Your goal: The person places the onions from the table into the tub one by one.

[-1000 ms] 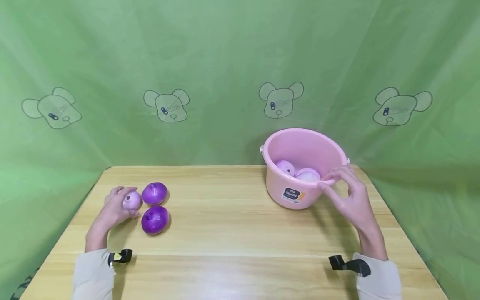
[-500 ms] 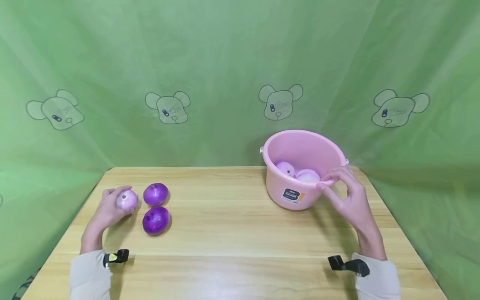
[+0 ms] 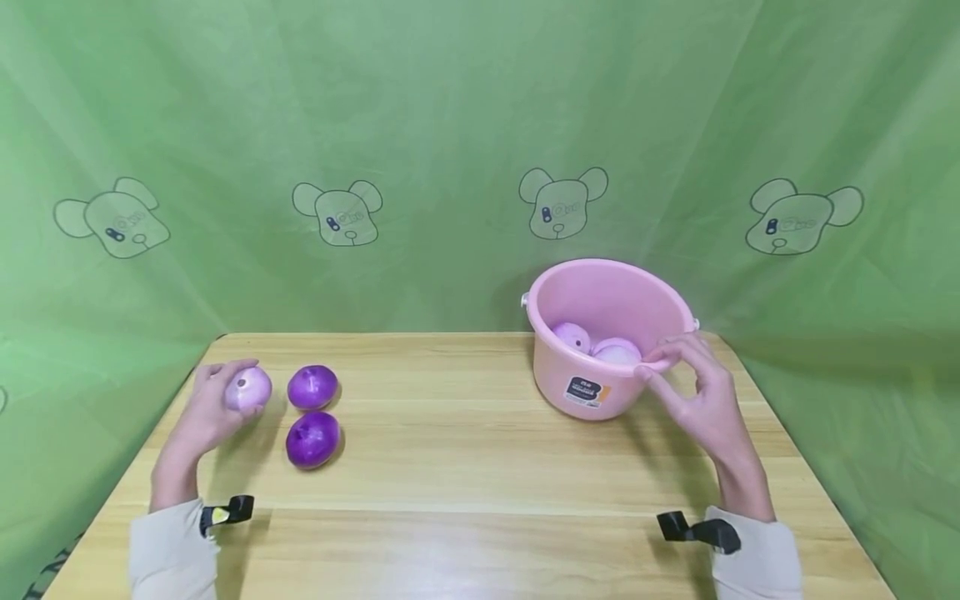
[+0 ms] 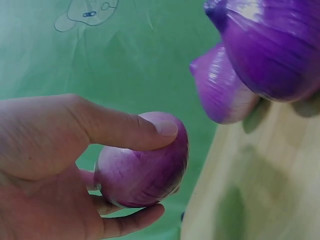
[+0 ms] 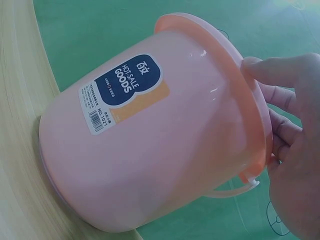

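Observation:
My left hand (image 3: 204, 407) grips a pale purple onion (image 3: 248, 388) at the left of the table; it looks raised a little off the wood. In the left wrist view, the thumb lies across that onion (image 4: 145, 172) and the fingers curl beneath it. Two darker purple onions, a back one (image 3: 312, 387) and a front one (image 3: 312, 439), sit just right of this hand. My right hand (image 3: 701, 400) pinches the near right rim of a pink bucket (image 3: 573, 379). Inside the bucket lie a pale onion (image 3: 572, 337) and another beside it (image 3: 617, 351).
The wooden table (image 3: 450, 467) ends at the back against a green curtain (image 3: 450, 275), which also hangs on both sides. The bucket stands near the back right edge. Its white handle (image 5: 232, 191) hangs at the side in the right wrist view.
My left hand has moved left with the pale onion, away from the two darker onions. The right hand and bucket have stayed in place.

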### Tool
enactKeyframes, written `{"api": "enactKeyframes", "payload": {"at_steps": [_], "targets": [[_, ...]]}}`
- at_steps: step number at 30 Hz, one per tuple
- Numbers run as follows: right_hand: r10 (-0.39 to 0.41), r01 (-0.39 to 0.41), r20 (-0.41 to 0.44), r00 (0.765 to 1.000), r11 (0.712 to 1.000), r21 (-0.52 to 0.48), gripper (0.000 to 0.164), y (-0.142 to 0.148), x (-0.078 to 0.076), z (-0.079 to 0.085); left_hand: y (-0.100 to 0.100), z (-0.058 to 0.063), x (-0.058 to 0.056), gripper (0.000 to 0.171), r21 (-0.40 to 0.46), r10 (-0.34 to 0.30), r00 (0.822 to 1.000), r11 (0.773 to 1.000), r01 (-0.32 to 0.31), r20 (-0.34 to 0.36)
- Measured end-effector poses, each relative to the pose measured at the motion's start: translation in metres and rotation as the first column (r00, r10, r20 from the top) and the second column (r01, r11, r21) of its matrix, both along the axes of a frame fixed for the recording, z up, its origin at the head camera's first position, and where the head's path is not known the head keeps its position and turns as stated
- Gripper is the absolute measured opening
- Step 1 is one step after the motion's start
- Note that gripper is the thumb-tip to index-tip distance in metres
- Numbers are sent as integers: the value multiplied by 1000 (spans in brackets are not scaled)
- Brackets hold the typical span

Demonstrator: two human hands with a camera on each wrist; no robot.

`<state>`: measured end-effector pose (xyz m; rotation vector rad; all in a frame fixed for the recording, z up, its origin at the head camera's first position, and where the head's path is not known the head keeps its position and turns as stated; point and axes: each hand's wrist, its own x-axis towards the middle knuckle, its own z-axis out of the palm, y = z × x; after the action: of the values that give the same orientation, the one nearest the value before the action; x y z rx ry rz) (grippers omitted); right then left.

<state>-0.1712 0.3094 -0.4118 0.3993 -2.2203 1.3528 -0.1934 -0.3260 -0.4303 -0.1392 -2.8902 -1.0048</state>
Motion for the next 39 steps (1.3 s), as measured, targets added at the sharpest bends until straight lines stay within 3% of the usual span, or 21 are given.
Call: {"api": "enactKeyframes", "payload": {"at_steps": [7,16,26,34,39], "targets": [[8,-8,-19,1000,1000,-4,22,-8,6,10,4,11,4,76,-28,21,998,999,-23,-66],[-3,3,4,1000,1000,-1,24,-1,3,3,10,23,8,76,-68,24,991,997,-33,-128],[13,-13,-7,1000,1000,-8,18,-20,18,28,13,27,10,75,-59,21,983,998,-33,-183],[3,-3,-14,1000,1000,-1,23,-2,3,4,24,31,10,73,0,11,976,1000,-12,-219],[5,-5,-10,1000,1000,2,25,1,-1,-1,33,32,9,73,35,-16,967,999,26,-255]]}}
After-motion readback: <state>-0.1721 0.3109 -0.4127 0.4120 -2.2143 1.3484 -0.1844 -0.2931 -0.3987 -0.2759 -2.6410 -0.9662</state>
